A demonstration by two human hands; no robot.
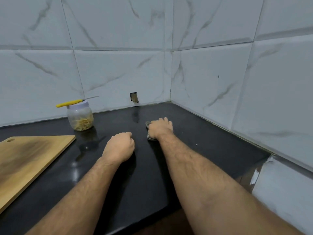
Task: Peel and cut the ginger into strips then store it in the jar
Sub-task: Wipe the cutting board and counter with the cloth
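Cutting board [28, 160]: wooden, lying flat at the far left, in front of and left of the jar; its left part is cut off by the frame edge. No ginger shows on it.

Jar [80, 118]: clear, with a pale lid on, standing near the back wall. Pale ginger strips [82, 123] fill its lower part. By that showing, the cutting and storing appear done, and what remains looks like cleaning up.

Knife [74, 102]: yellow handle, lying flat across the jar lid, handle overhanging to the left and blade pointing right. Risk: it is only balanced there. A knock to the jar, or a wiping stroke that reaches it, could tip the knife onto the surface or topple the jar.

Left hand [119, 146]: to the right of the jar and nearer the viewer, resting on the dark surface [194, 126] with fingers curled under. This grip seems to hold nothing, though the palm side is hidden.

Right hand [160, 128]: further right of the jar, its grip closed over a crumpled cloth [149, 131], pressed to the surface.

A small pale speck [196, 144] lies right of that hand; its nature cannot be made out. Most of the cloth is hidden beneath the hand. A small hole [134, 97] in the back wall, right of the jar, is too dim to read.
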